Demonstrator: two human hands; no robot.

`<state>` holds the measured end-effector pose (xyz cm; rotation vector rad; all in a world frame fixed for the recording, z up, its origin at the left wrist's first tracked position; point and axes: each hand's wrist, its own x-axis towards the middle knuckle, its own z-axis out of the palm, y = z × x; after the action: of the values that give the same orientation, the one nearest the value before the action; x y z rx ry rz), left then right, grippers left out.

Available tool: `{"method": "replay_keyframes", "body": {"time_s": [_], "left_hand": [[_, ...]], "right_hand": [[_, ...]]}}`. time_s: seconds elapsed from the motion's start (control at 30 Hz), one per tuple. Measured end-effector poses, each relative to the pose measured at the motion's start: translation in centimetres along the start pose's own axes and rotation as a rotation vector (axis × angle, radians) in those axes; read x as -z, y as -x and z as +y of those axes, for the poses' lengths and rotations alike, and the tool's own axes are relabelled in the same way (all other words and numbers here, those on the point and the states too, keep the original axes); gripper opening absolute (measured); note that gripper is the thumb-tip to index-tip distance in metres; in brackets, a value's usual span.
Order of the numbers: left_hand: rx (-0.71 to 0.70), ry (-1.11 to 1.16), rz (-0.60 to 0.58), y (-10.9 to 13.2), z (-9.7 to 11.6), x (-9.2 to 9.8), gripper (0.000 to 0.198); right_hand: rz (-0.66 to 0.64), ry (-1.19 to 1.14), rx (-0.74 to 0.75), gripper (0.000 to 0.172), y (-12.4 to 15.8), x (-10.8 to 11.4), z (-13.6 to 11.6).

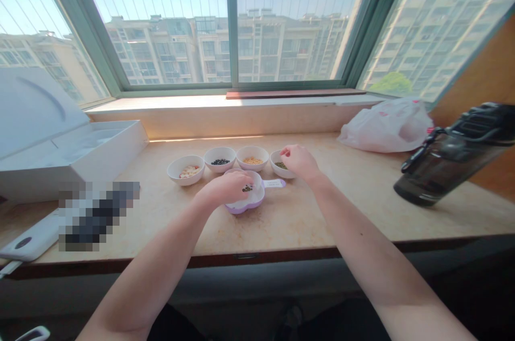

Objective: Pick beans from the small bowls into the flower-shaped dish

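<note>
My left hand (231,187) is over a white dish with a scalloped purple underside (246,209) and a flat labelled tab on its right. Its fingers are drawn together and point down into the dish; what they hold, if anything, is hidden. A few small dark green beans (247,188) lie in that dish. At the rim of a white bowl of green beans (280,165), my right hand (300,161) has its fingers bent in a pinch. Whatever sits between those fingertips is too small to name.
Behind the dish stand white bowls of pale flat pieces (189,172), black beans (220,162) and yellow kernels (253,161). An open white box (108,153) and a white device (36,236) lie left. A plastic bag (388,126) and a dark bottle (450,158) are right.
</note>
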<state>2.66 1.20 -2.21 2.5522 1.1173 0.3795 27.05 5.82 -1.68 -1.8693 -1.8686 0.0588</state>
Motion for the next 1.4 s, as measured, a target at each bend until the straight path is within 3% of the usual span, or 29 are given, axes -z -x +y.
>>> {"method": "replay_keyframes", "body": {"time_s": [0.13,0.27,0.47,0.9,1.07,1.23,1.4], "left_hand": [[-0.041,-0.257,-0.082,-0.4,0.6,-0.5,0.014],[0.034,-0.465,-0.073,-0.4,1.8,-1.1,0.021],[0.029,-0.64,-0.065,-0.2,3.4,-1.7,0.025],[-0.012,-0.526,0.041,-0.3,2.5,-1.6,0.022],[0.005,-0.45,0.018,-0.1,2.3,-0.4,0.023],[0.056,-0.399,0.035,0.4,1.6,1.1,0.039],[0.142,-0.351,0.055,0.9,1.4,1.8,0.043]], "right_hand": [[0.002,-0.016,0.022,0.026,0.0,-0.3,0.0],[-0.018,-0.052,0.049,0.025,0.1,-0.5,-0.2],[-0.034,-0.093,0.074,0.023,0.2,-0.6,-0.5],[-0.013,-0.116,0.087,0.022,0.3,-0.6,-0.7],[-0.006,-0.112,0.09,0.023,0.2,-0.8,-0.5],[-0.008,-0.136,0.092,0.022,0.2,-1.0,-0.4],[-0.026,-0.168,0.076,0.021,0.2,-1.2,-0.4]]}}
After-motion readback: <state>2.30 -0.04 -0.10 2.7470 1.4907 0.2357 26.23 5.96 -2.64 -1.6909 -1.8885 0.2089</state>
